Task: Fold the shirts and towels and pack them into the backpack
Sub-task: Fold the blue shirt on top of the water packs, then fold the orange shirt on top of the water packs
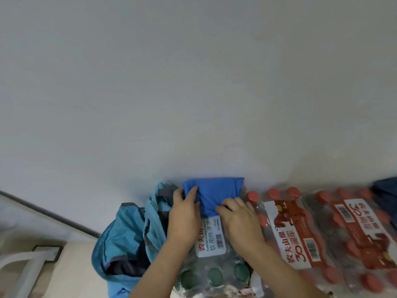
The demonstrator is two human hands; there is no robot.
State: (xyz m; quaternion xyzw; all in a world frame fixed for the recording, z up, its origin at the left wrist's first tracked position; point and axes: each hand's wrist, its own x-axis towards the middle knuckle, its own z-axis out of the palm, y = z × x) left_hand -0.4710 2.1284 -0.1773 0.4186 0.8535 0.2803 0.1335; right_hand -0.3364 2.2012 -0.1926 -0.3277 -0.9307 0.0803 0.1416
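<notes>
Left hand [184, 214], right hand [238, 221] on cloth [214, 190]

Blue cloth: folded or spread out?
Folded: the blue cloth is a compact layered bundle atop the bottle pack, held by the left hand and right hand.
</notes>
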